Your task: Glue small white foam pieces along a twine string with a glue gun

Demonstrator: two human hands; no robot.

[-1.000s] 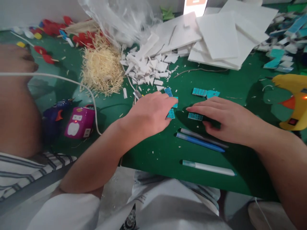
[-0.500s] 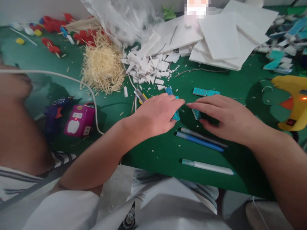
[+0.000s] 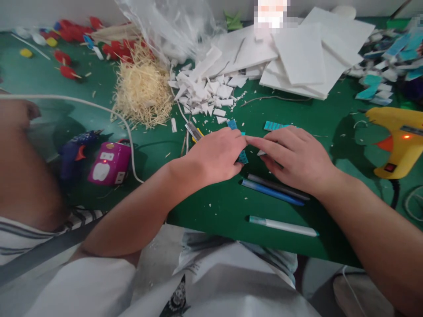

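My left hand (image 3: 214, 156) rests knuckles-up on the green table (image 3: 228, 207), its fingers closed down on a small teal foam piece (image 3: 243, 157). My right hand (image 3: 292, 156) lies just to its right. The right index fingertip meets the left fingertips, and a second small foam piece (image 3: 261, 152) shows its pale edge under the right fingers. More teal pieces lie just beyond the hands: one (image 3: 273, 126) by the right hand and a blue one (image 3: 232, 124) by the left.
A blue pen (image 3: 271, 192), a grey pen (image 3: 277, 186) and a white marker (image 3: 282, 226) lie near me. A utility knife (image 3: 193, 130), white foam scraps (image 3: 201, 92), foam boards (image 3: 297, 53), a straw pile (image 3: 143, 90), a yellow glue gun (image 3: 396, 141), a blue glue gun (image 3: 77, 147) and a pink power strip (image 3: 107, 167) surround the hands. Another person's arm (image 3: 23, 167) is at left.
My hands have drawn together until the fingertips touch. The teal piece under my right hand has been tipped up and moved left toward the piece in my left hand.
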